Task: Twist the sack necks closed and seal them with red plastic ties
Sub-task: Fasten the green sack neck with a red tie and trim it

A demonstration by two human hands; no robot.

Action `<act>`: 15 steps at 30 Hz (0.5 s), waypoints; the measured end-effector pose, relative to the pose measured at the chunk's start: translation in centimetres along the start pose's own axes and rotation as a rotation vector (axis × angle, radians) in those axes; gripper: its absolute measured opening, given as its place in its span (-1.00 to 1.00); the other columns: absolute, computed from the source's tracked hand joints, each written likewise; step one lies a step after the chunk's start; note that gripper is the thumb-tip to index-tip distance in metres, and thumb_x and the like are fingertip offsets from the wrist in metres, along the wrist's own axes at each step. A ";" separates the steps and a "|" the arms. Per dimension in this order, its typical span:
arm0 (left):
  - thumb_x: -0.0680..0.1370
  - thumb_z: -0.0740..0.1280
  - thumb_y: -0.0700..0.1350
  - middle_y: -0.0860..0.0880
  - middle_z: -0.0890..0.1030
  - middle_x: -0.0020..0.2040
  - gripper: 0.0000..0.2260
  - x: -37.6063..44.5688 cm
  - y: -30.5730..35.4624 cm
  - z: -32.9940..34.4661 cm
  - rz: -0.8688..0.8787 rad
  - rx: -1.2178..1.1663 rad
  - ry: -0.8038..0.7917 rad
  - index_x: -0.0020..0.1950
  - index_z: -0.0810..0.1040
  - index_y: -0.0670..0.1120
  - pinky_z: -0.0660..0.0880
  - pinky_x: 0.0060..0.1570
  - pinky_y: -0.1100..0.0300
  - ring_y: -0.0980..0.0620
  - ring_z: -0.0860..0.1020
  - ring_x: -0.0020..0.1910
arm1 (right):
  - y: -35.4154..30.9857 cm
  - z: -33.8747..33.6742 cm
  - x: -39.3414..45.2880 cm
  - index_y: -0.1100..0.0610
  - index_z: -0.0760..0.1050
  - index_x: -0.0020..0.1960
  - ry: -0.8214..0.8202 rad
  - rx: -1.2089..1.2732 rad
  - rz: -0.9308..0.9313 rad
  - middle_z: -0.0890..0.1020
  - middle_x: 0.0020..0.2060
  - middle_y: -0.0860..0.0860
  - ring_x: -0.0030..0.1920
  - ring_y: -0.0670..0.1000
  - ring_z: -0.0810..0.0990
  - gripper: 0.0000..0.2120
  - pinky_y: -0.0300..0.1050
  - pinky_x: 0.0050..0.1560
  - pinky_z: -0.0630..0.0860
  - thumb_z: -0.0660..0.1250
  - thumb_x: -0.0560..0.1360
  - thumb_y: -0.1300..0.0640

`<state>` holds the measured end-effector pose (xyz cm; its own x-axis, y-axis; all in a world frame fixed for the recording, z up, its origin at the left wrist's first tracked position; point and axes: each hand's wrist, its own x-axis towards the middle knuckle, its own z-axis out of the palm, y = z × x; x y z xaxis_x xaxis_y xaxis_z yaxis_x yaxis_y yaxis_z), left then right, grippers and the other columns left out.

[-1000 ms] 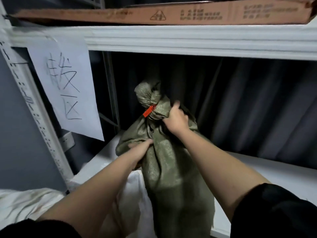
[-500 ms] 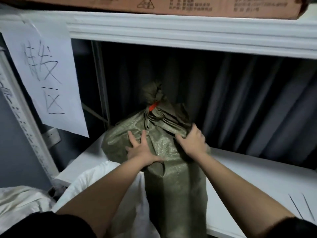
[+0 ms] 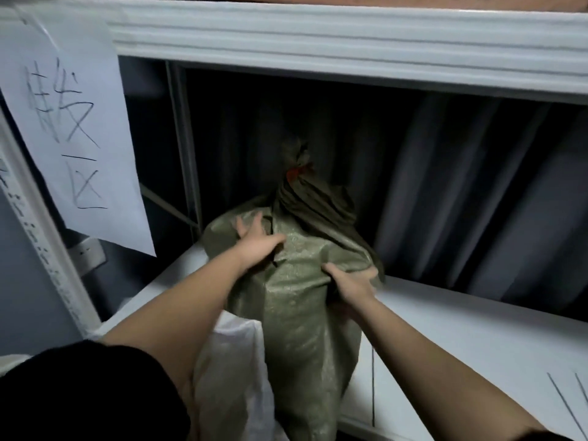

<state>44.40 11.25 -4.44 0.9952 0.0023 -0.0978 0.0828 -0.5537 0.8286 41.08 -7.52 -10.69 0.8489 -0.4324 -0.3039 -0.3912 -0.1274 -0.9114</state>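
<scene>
A green woven sack [image 3: 299, 313] stands partly on the white shelf [image 3: 461, 332], leaning back into the bay. Its neck is twisted shut and bound by a red plastic tie [image 3: 294, 173]. My left hand [image 3: 257, 243] lies flat with spread fingers against the sack's upper left shoulder. My right hand [image 3: 350, 281] grips a fold of the sack's fabric on its right side, fingers curled into the cloth.
A white sack [image 3: 232, 370] sits below the green one at the shelf's front. A paper sign [image 3: 70, 128] with handwritten characters hangs on the left upright. The upper shelf beam [image 3: 350, 43] runs overhead. Dark curtains [image 3: 461, 192] close the back.
The sack has moved deeper onto the shelf. My right hand left the neck, dropped to the sack's right side and now clutches fabric. My left hand opened flat on the shoulder.
</scene>
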 end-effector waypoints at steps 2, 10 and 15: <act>0.44 0.38 0.19 -0.11 -0.35 0.53 -0.11 -0.6 -0.7 -0.2 -0.063 0.247 -0.055 0.56 -0.13 0.05 0.02 0.49 -0.01 -0.24 -0.10 0.53 | -1.9 1.9 0.0 0.16 0.01 0.46 0.067 0.003 0.011 0.33 0.33 0.27 0.27 0.25 0.41 0.13 0.00 0.27 0.40 0.53 0.15 -0.28; 0.51 0.35 -0.16 -0.27 0.29 0.36 -0.42 -0.8 -5.7 -3.3 -0.046 0.627 0.174 0.45 0.16 -0.01 0.43 0.14 -0.01 -0.30 0.46 0.21 | -5.3 8.1 -1.1 0.12 0.04 0.35 0.003 0.186 0.000 0.29 0.28 0.23 0.12 0.23 0.49 0.14 0.15 0.01 0.60 0.55 -0.02 -0.25; 0.57 0.13 -0.26 -0.22 0.47 0.12 -0.77 -1.1 -6.8 -5.2 0.094 0.735 0.350 0.15 0.51 -0.12 0.49 -0.02 -0.01 -0.28 0.55 0.02 | -2.8 7.8 -1.4 0.04 -0.22 0.53 -0.221 -0.377 -0.026 0.13 0.46 0.21 0.36 0.28 0.32 0.12 0.19 0.29 0.37 0.30 0.27 -0.47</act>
<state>43.03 19.28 -7.09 0.9651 0.1212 0.2321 0.0639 -0.9687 0.2398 43.72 0.37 -9.90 0.8998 -0.2284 -0.3718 -0.4364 -0.4707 -0.7668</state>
